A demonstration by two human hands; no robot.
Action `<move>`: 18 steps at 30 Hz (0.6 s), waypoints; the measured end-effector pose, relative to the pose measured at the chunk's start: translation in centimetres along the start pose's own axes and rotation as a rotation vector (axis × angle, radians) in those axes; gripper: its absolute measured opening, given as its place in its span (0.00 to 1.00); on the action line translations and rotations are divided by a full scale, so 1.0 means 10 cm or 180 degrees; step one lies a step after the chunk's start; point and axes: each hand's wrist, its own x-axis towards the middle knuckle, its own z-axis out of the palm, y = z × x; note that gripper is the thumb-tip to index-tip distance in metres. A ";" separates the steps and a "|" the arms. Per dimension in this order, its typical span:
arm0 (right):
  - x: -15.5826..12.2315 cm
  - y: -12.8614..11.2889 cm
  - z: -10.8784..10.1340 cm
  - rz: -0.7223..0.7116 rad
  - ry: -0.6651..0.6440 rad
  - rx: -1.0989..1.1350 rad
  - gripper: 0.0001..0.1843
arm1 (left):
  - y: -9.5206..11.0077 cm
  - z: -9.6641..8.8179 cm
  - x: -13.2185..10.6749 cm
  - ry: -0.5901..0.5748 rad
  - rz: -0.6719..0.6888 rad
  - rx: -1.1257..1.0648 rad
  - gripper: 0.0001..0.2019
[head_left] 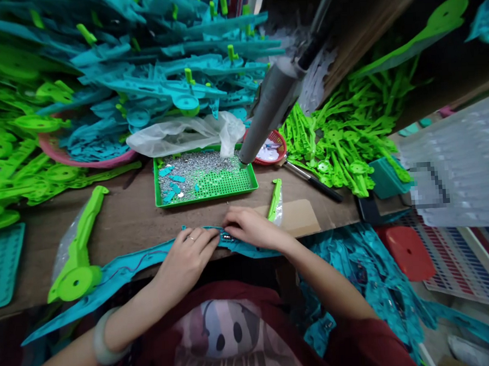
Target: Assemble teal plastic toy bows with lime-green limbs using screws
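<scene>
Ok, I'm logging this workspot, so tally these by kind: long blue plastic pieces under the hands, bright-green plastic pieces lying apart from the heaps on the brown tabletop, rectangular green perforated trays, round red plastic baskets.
Long blue plastic piece: 1
Bright-green plastic pieces: 2
Rectangular green perforated tray: 1
Round red plastic basket: 1
Total: 5
</scene>
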 end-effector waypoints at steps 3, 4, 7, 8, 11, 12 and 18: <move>0.02 -0.02 0.00 -0.0261 -0.0034 -0.0639 0.05 | 0.01 -0.01 0.01 0.0053 0.0010 0.0070 0.14; 0.01 -0.03 0.00 -0.0332 -0.0007 -0.0896 0.06 | 0.01 -0.01 0.01 0.0069 0.0019 0.0083 0.14; -0.04 -0.05 0.03 -0.0441 -0.0043 -0.1347 0.07 | 0.01 0.00 0.00 0.0069 0.0051 0.0098 0.15; -0.05 -0.04 0.02 -0.0434 -0.0083 -0.1367 0.07 | 0.01 0.01 0.00 0.0055 0.0052 0.0100 0.15; -0.09 -0.01 -0.02 -0.0342 -0.0204 -0.1093 0.08 | 0.00 0.02 0.00 0.0014 0.0041 0.0076 0.14; -0.10 0.00 -0.05 -0.0336 -0.0246 -0.0923 0.08 | -0.01 0.02 0.00 0.0009 0.0035 0.0039 0.14; -0.19 0.07 -0.15 -0.0476 -0.0419 -0.0438 0.08 | -0.04 0.00 0.02 0.0017 0.0003 -0.0200 0.13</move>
